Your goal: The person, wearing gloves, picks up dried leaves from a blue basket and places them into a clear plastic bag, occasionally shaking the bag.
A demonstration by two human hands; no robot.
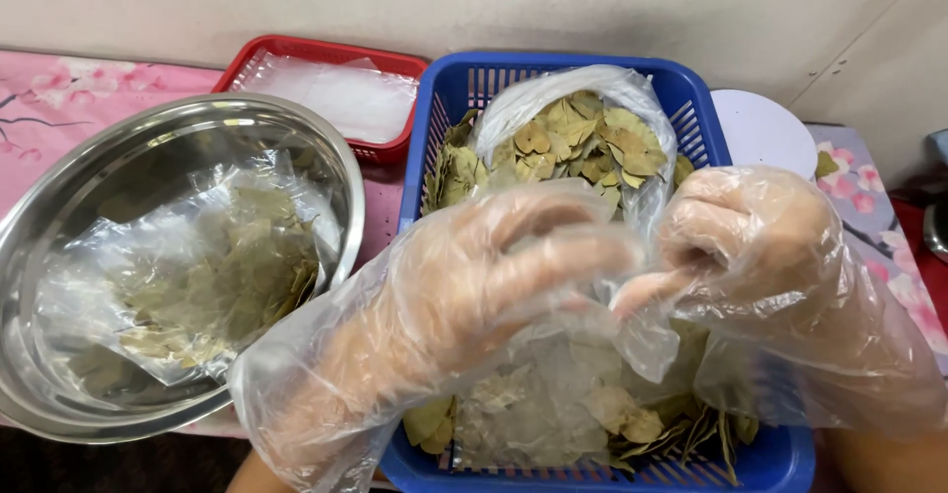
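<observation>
Head view shows our gloved left hand (pixel 464 286) and right hand (pixel 736 241) both pinching a clear plastic bag (pixel 583 138) of dried leaves over the blue basket (pixel 449 98); a steel bowl (pixel 59 187) sits left.

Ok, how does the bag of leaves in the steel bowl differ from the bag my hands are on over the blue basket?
The bag in the steel bowl lies flat and alone inside the bowl; the bag over the blue basket stands up, mouth open, pinched by the left hand and right hand. The bowl bag's leaves look dull through the plastic; the basket bag's leaves show bare and yellow-green. Both are clear plastic holding dried leaves.
</observation>
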